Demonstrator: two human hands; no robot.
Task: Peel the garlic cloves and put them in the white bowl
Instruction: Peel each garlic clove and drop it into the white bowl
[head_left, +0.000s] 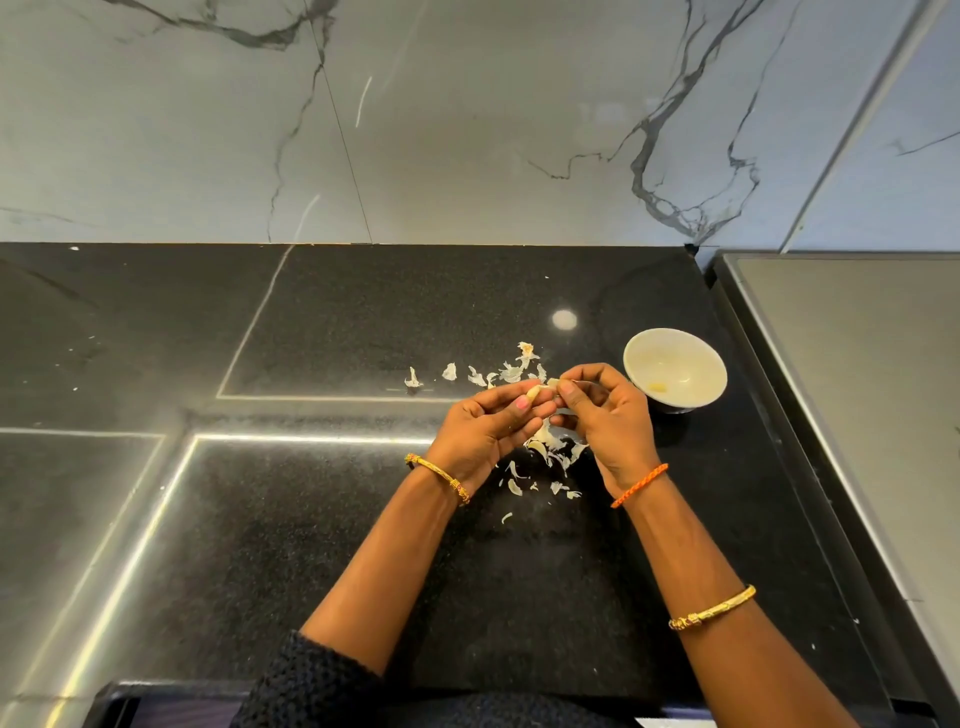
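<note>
Both hands meet above the black counter, just left of the white bowl. My left hand pinches a pale garlic clove between thumb and fingers. My right hand pinches the clove's other end, where a bit of papery skin sticks out. One peeled clove lies at the bottom of the bowl. More garlic pieces and skins lie on the counter under my hands, partly hidden.
Loose garlic skins are scattered on the black stone counter behind and below the hands. A marble wall rises at the back. A grey raised surface borders the counter on the right.
</note>
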